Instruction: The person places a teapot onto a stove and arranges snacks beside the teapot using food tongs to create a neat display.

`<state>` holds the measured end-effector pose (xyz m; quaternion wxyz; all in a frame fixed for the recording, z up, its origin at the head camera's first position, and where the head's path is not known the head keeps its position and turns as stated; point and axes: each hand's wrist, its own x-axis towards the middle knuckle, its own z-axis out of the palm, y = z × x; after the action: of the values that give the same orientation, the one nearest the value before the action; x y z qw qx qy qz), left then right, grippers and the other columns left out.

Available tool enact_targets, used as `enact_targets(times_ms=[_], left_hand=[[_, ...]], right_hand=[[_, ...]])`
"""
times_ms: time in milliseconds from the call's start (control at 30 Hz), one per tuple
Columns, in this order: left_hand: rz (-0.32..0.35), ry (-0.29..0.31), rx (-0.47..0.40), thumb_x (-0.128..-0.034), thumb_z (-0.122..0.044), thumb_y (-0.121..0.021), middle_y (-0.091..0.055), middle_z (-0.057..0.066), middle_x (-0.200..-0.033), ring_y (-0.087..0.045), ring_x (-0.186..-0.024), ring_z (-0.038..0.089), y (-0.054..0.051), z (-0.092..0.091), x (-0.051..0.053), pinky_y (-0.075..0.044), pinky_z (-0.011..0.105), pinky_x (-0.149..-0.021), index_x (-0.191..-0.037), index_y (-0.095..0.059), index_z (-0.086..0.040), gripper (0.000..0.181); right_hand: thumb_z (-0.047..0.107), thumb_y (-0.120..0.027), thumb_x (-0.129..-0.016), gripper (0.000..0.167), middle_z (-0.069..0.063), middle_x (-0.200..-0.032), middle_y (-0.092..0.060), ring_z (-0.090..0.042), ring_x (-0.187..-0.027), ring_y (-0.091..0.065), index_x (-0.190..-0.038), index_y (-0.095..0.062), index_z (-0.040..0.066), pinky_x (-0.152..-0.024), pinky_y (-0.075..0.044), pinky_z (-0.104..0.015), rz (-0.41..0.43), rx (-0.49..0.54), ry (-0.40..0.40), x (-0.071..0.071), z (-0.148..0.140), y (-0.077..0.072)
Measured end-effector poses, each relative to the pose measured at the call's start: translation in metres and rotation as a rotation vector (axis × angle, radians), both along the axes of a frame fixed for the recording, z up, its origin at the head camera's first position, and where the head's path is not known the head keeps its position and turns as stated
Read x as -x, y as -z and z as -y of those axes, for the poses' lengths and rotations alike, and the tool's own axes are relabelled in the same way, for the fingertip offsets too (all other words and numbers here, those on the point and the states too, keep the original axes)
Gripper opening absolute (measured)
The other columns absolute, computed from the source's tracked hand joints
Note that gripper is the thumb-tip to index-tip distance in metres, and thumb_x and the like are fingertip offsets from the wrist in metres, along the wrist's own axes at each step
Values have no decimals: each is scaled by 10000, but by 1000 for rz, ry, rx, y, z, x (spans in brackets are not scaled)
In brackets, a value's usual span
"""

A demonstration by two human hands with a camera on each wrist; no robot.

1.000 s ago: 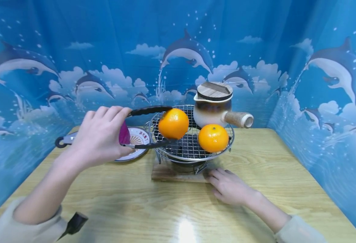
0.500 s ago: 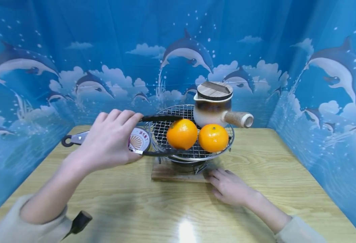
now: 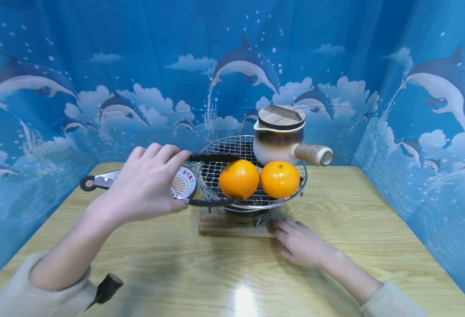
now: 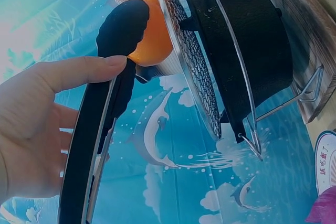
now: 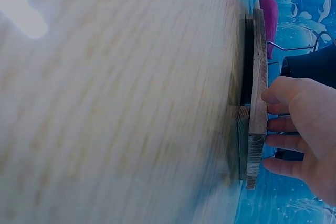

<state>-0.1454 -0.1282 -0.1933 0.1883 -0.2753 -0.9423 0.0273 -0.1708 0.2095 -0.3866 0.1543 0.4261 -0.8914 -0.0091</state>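
Observation:
My left hand (image 3: 147, 185) grips a pair of tongs (image 4: 79, 161) with black scalloped tips, spread on either side of an orange (image 3: 238, 179). That fruit appears to rest on the round wire mesh (image 4: 194, 61) of a small stove. A second orange (image 3: 280, 179) sits close on its right. In the head view my right hand (image 3: 301, 244) lies at the right end of the wooden board (image 3: 232, 229) under the stove. The right wrist view shows its fingertips and thumb touching that board, apart from one another.
A clay teapot (image 3: 276, 147) with a wooden lid stands at the mesh's back right, its side handle (image 3: 315, 155) jutting right. Left of the stove is a patterned plate (image 3: 186, 180), partly behind my left hand, with a purple object (image 4: 323, 208). Dolphin-printed curtains surround the table (image 3: 169, 268).
My left hand has moved right and slightly down, bringing the tongs and their orange onto the mesh beside the other orange. The right hand stays in place.

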Motion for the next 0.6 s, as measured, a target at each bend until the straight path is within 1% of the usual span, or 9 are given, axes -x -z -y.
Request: enact_targets(times_ms=[300, 600], left_hand=[[2, 0, 14, -593, -400, -814, -514, 153, -1188, -436, -1035, 334, -4, -1, 0, -356, 461, -806, -1324, -478, -34, 884], [29, -2, 12, -600, -419, -812, -512, 156, -1198, -435, -1042, 336, -4, -3, 3, -361, 469, -823, -1327, -474, -36, 888]], right_hand=[[181, -677, -765, 360, -108, -1125, -580, -257, -1027, -548, -1094, -639, 40, -833, -487, -411, -3, 6, -18, 0, 1, 0], [187, -682, -753, 367, -106, -1117, -584, -249, -1004, -552, -1089, -641, 47, -799, -501, -395, -45, 25, -34, 1, -1, 2]])
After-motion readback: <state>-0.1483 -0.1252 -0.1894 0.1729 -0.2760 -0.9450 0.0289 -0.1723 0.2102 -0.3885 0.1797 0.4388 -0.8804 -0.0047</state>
